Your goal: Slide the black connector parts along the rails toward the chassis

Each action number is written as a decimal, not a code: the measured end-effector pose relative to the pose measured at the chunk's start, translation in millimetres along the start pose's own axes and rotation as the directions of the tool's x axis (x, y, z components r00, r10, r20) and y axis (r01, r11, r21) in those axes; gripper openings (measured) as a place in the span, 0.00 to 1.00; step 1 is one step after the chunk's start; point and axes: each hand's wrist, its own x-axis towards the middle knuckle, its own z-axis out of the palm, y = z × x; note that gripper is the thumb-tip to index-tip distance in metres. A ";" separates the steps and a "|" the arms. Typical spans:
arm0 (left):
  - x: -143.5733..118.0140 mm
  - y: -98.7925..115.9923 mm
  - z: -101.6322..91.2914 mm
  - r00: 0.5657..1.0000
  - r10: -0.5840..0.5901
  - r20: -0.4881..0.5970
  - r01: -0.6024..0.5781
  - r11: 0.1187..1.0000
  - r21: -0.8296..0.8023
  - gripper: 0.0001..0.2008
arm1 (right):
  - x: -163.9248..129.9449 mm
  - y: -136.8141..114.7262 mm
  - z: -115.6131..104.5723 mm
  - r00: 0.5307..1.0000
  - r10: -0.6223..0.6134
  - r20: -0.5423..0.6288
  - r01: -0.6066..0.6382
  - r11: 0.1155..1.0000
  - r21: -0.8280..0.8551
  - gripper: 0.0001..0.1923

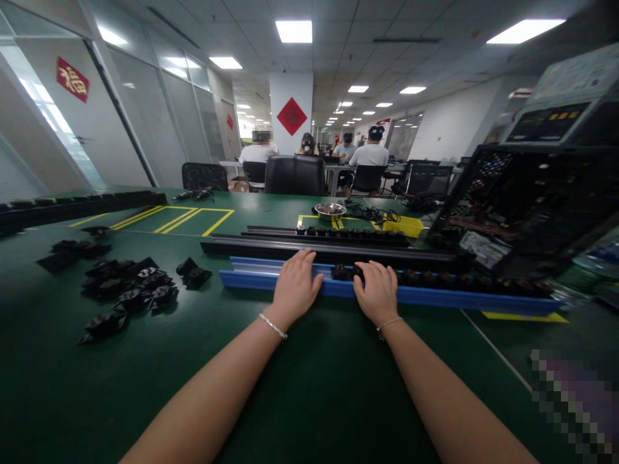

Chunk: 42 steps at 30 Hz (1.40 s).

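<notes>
A long blue channel rail (256, 280) lies across the green table in front of me. Small black parts (435, 279) stand in a row along its right half. My left hand (296, 287) is over the bare left stretch of the rail, fingers across the far wall and thumb on the near side, gripping it. With thumb and fingers, my right hand (376, 290) takes hold of a small black part (356, 270) near the left end of the row; the fingertips are partly hidden behind the rail.
Loose black parts (130, 283) lie heaped at left. Behind the blue rail are black rails (309, 246), a metal bowl (330, 210), cables (372, 212) and a yellow tray (403, 225). An open computer case (522, 200) stands at right. People (370, 154) sit beyond the table.
</notes>
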 end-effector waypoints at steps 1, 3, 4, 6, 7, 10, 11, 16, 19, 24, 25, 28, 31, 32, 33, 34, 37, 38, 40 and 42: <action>0.7 9.2 6.7 0.999 -0.006 0.037 0.006 1.000 -0.013 0.23 | 0.0 0.0 0.2 1.000 0.003 -0.001 -0.003 1.000 -0.002 0.17; 3.0 21.3 18.3 0.994 -0.044 0.104 0.047 0.999 -0.022 0.24 | -0.1 0.0 0.6 1.000 0.005 -0.001 -0.005 1.000 -0.006 0.17; 4.6 25.2 22.9 0.992 -0.061 0.113 0.063 0.998 -0.014 0.23 | -0.2 -0.1 0.8 1.000 0.005 -0.001 -0.005 1.000 -0.006 0.17; 8.5 31.0 29.7 0.990 -0.065 0.122 0.067 0.998 -0.007 0.20 | -0.4 -0.4 0.9 1.000 0.004 -0.004 -0.004 1.000 -0.004 0.17; 10.7 33.8 32.0 0.990 -0.068 0.120 0.069 0.998 -0.007 0.19 | -0.4 -0.6 0.8 1.000 0.004 -0.005 -0.004 1.000 -0.006 0.17; 16.4 42.9 36.2 0.986 -0.121 0.116 0.123 0.992 -0.014 0.17 | -0.5 -0.9 0.5 1.000 0.010 -0.001 -0.010 1.000 -0.021 0.17; 17.7 45.8 37.3 0.983 -0.149 0.110 0.152 0.988 -0.012 0.16 | -0.6 -0.9 0.5 1.000 0.013 0.000 -0.013 1.000 -0.025 0.17; 18.0 50.7 41.5 0.979 -0.197 0.062 0.197 0.980 -0.006 0.14 | -0.5 -0.4 0.9 1.000 0.012 0.002 -0.012 1.000 -0.019 0.17; 15.0 46.9 42.7 0.983 -0.179 0.042 0.180 0.984 0.001 0.14 | -0.3 0.3 1.4 1.000 0.008 0.000 -0.008 1.000 -0.005 0.17; 11.8 42.7 44.6 0.983 -0.181 -0.012 0.181 0.983 0.031 0.14 | -0.5 0.2 0.7 1.000 0.007 0.006 -0.007 1.000 -0.002 0.17; 11.6 42.4 45.0 0.983 -0.181 -0.021 0.182 0.983 0.035 0.14 | -0.6 -0.1 0.4 1.000 0.009 0.008 -0.009 1.000 -0.002 0.17; 10.9 41.2 45.5 0.983 -0.177 -0.040 0.179 0.983 0.041 0.14 | -0.5 -0.6 -0.4 1.000 0.009 0.010 -0.010 1.000 0.002 0.17; 10.0 38.3 44.2 0.982 -0.181 -0.052 0.183 0.982 0.044 0.14 | -0.5 -0.5 -0.2 1.000 0.007 0.010 -0.007 1.000 0.008 0.17; 9.7 37.0 43.5 0.981 -0.188 -0.052 0.190 0.981 0.047 0.14 | -0.5 -0.4 0.1 1.000 0.007 0.011 -0.007 1.000 0.010 0.17; 9.5 35.8 42.7 0.979 -0.196 -0.050 0.198 0.979 0.050 0.14 | -0.6 -0.1 0.4 1.000 0.008 0.012 -0.009 1.000 0.010 0.17; 9.4 34.5 41.8 0.978 -0.205 -0.045 0.207 0.977 0.054 0.14 | -0.6 0.1 0.8 1.000 0.009 0.013 -0.010 1.000 0.011 0.17; 9.5 31.3 39.3 0.972 -0.236 -0.021 0.237 0.970 0.059 0.14 | -0.8 0.8 1.7 1.000 0.010 0.013 -0.010 1.000 0.008 0.17; 9.6 30.3 38.6 0.969 -0.246 -0.016 0.247 0.967 0.060 0.14 | -0.8 1.0 1.8 1.000 0.009 0.013 -0.010 1.000 0.005 0.17; 9.7 28.5 37.7 0.965 -0.261 -0.017 0.261 0.963 0.062 0.15 | -0.8 1.2 1.9 1.000 0.008 0.013 -0.008 1.000 -0.001 0.17; 9.5 26.8 37.3 0.964 -0.265 -0.026 0.266 0.962 0.063 0.15 | -0.8 1.1 1.7 1.000 0.006 0.014 -0.006 1.000 -0.007 0.17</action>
